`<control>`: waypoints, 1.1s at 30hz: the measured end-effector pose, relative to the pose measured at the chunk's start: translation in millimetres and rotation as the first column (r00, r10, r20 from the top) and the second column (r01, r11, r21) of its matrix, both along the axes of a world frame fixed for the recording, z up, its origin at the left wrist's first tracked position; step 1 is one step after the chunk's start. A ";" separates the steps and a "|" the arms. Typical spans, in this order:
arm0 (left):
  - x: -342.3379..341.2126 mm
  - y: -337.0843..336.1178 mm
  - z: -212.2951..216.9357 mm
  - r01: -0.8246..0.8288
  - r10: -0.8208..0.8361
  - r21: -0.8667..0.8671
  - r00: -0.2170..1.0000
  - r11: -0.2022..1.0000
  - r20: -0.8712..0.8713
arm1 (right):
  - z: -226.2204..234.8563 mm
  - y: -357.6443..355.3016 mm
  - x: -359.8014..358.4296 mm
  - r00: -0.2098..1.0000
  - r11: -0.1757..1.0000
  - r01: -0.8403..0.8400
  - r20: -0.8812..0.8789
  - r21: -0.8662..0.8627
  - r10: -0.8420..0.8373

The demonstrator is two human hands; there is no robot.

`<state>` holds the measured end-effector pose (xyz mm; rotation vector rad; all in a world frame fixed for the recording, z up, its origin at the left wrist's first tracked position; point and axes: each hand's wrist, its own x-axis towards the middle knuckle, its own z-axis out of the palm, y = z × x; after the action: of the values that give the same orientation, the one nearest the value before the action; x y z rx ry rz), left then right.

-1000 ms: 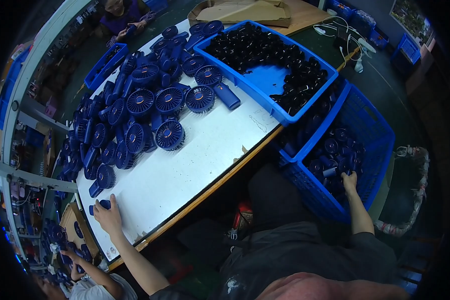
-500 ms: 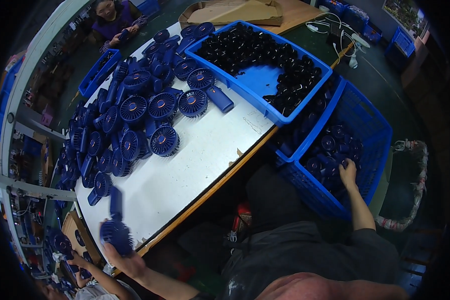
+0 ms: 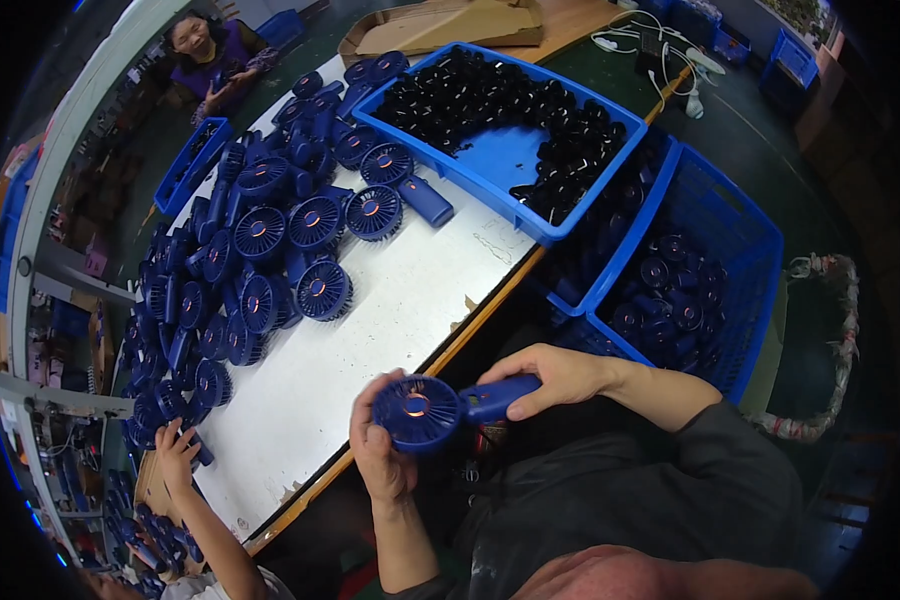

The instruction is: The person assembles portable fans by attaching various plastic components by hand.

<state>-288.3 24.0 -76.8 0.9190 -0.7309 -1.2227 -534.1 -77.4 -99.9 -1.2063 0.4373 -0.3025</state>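
In front of my body, above the table's near edge, I hold a dark blue handheld fan [image 3: 417, 412] with both hands. My left hand [image 3: 385, 455] is closed round the rim of its round grille head. My right hand [image 3: 560, 380] grips the handle, which points right. The grille side faces up. A large pile of similar blue fans [image 3: 260, 232] covers the far and left part of the white table [image 3: 370, 290]. More fans [image 3: 670, 300] lie in a deep blue plastic crate [image 3: 745, 235] at my right.
A shallow blue tray [image 3: 530, 222] of small black parts overhangs the table's right edge. At lower left, a co-worker's hand [image 3: 177, 455] reaches to the pile. Another person [image 3: 215, 65] stands across the table, beyond a small blue bin [image 3: 192, 165]. A cardboard tray [image 3: 450, 30] lies behind.
My right hand has come out of the crate, and my left hand has moved right from the table's lower left; both now hold one fan. A co-worker's hand has reached to the pile.
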 end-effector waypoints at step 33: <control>-18.9 9.6 -21.0 0.208 -0.267 -0.194 0.891 0.959 -0.366 | 63.0 -264.8 7.9 0.451 0.607 -0.525 -0.800 -0.597 -0.396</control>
<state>-307.3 33.6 -97.7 0.4452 -0.6143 -1.4915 -526.3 -342.2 -36.9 -2.3100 1.3054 0.3728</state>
